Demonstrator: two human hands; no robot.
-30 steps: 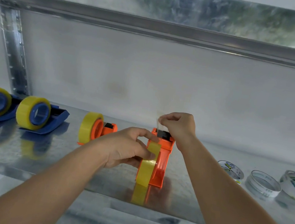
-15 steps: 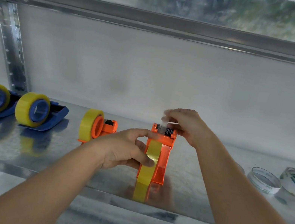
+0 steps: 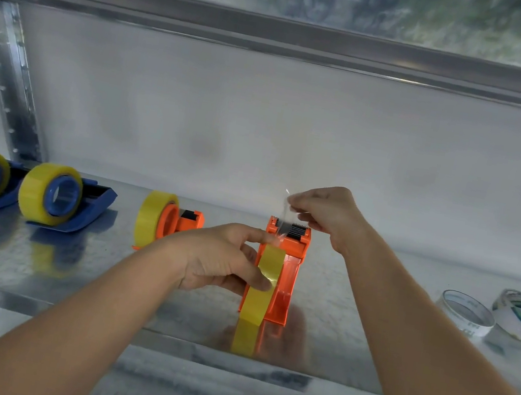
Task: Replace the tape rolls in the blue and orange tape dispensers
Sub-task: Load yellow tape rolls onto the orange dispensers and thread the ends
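two hands: left (image 3: 224, 257) grips the yellow roll (image 3: 263, 283), right (image 3: 325, 214) pinches clear tape (image 3: 284, 217); empty cores (image 3: 465, 311) lie right.

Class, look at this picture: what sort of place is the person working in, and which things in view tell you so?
Probably a storeroom or workshop: a bare galvanised metal shelf on a slotted steel upright, with a second metal shelf above, holding only tape dispensers and spent tape cores.

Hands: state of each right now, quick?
Left hand: curled round the yellow tape roll on the orange dispenser.
Right hand: pinching the clear tape end above the cutter.
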